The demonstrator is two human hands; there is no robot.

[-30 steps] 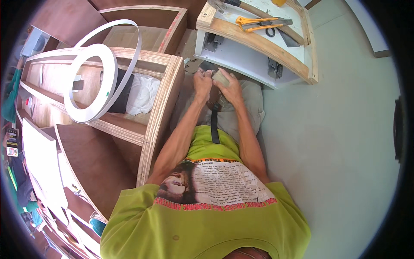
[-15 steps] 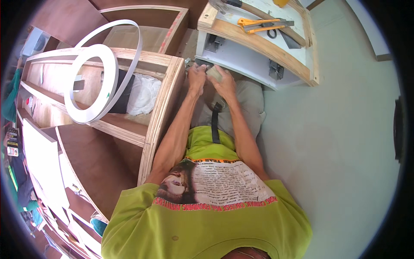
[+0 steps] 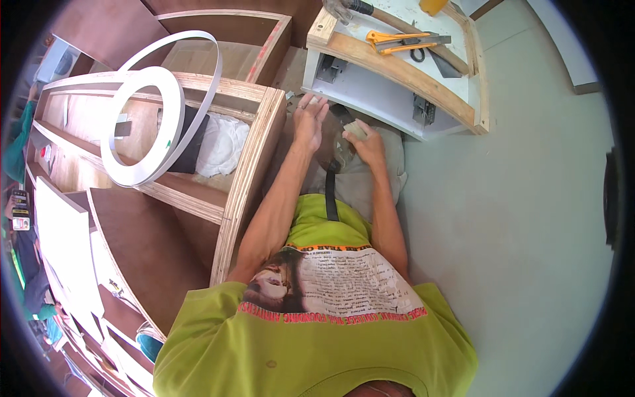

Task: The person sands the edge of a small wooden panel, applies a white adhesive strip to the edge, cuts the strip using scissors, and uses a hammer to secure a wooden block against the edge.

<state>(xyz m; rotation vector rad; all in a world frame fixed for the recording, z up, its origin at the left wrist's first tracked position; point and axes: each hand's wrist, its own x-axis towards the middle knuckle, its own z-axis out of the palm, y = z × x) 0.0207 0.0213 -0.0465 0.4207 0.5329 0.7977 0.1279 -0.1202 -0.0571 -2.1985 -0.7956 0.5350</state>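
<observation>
My right hand [image 3: 369,147] is closed round a small beige block [image 3: 355,130], its thumb and fingers along the sides. To its left, my left hand [image 3: 309,122] is raised with the fingers curled in. A small pale spot shows at those fingertips, too small to name. The hands are apart, above my lap by the front of a white cabinet box [image 3: 370,99]. A dark flat piece [image 3: 340,111] lies between them, partly in shade; what it is I cannot make out.
A box cutter [image 3: 403,41], a hammer [image 3: 360,6] and black-handled scissors [image 3: 417,54] lie on the wood-framed cabinet top. Metal hinges [image 3: 423,109] sit inside it. At left, a roll of white edge banding [image 3: 173,112] leans on a plywood frame [image 3: 248,142] holding a white cloth [image 3: 222,145].
My hands were together at the cabinet's lower left edge. They have drawn apart, the right one moving right and toward me with the block still in it.
</observation>
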